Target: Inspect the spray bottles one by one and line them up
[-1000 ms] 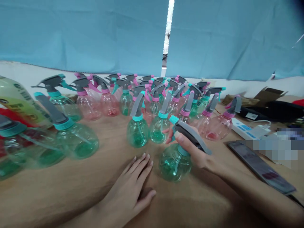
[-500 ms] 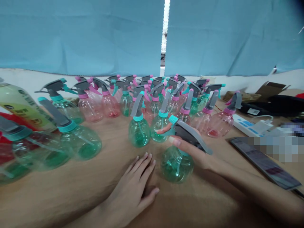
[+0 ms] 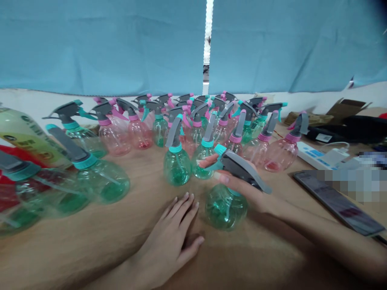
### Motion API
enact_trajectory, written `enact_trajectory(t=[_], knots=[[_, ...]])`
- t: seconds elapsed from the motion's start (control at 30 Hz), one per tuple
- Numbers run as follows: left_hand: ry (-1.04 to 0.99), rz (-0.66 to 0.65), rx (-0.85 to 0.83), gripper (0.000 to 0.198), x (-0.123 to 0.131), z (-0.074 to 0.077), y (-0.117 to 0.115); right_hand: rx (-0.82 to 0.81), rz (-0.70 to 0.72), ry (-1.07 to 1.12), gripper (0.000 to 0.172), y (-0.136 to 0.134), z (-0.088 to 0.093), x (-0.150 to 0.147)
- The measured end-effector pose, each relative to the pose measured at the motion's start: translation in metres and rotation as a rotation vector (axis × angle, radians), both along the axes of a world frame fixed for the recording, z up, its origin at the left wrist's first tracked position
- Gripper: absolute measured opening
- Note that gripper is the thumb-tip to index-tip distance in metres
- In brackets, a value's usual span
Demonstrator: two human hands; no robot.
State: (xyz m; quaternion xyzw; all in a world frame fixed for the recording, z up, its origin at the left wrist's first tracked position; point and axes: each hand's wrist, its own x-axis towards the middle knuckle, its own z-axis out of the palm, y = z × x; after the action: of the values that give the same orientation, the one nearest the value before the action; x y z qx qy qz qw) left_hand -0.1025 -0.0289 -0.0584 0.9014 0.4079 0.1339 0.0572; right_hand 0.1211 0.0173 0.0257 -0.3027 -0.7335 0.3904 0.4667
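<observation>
My right hand (image 3: pixel 242 183) is wrapped round the neck of a green spray bottle (image 3: pixel 225 209) with a grey head and turquoise collar. Its thumb lies across the near side and its fingertips show by the turquoise trigger. The bottle appears upright on the table. Palm down, my left hand (image 3: pixel 173 235) lies on the wood to the left of this bottle, fingers stretched out and holding nothing. Just beyond the hands stand two more green spray bottles, a left one (image 3: pixel 177 167) and a right one (image 3: pixel 203 153), the latter partly covered by my right fingertips.
Several pink and green spray bottles stand crowded at the back, among them a pink bottle (image 3: pixel 281 155). More green bottles (image 3: pixel 104 181) are at left, near a large labelled container (image 3: pixel 28 133). To the right lie a phone (image 3: pixel 335 203) and a power strip (image 3: pixel 314 155).
More of my right fingertips now show beside the trigger, curled closer to it. My left hand stays flat in nearly the same place. The view has shifted slightly.
</observation>
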Motion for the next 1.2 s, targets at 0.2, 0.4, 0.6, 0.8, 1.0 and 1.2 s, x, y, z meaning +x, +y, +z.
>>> enact_trajectory(t=[0.2,0.4,0.6,0.8,1.0,1.2], knots=[[0.014,0.005,-0.012,0.058,0.0010,0.0024,-0.0001,0.018,0.003,0.014,0.023,0.0019,-0.0015,-0.0003],[0.071,0.009,-0.012,0.059,0.0030,0.0062,-0.0002,0.014,0.026,0.067,0.021,0.0036,-0.0062,-0.0007],[0.067,-0.008,-0.010,0.058,0.0037,0.0069,0.0005,0.044,0.030,0.032,0.022,0.0025,-0.0055,0.0009],[0.121,0.008,-0.012,0.060,0.0036,0.0073,-0.0006,0.069,-0.005,-0.022,0.022,0.0019,-0.0064,0.0021],[0.148,0.010,-0.010,0.060,0.0038,0.0073,-0.0001,0.075,0.015,-0.008,0.023,0.0019,-0.0062,0.0012],[0.156,0.007,-0.005,0.060,0.0034,0.0072,-0.0016,0.067,-0.030,-0.065,0.021,0.0011,-0.0081,0.0023]])
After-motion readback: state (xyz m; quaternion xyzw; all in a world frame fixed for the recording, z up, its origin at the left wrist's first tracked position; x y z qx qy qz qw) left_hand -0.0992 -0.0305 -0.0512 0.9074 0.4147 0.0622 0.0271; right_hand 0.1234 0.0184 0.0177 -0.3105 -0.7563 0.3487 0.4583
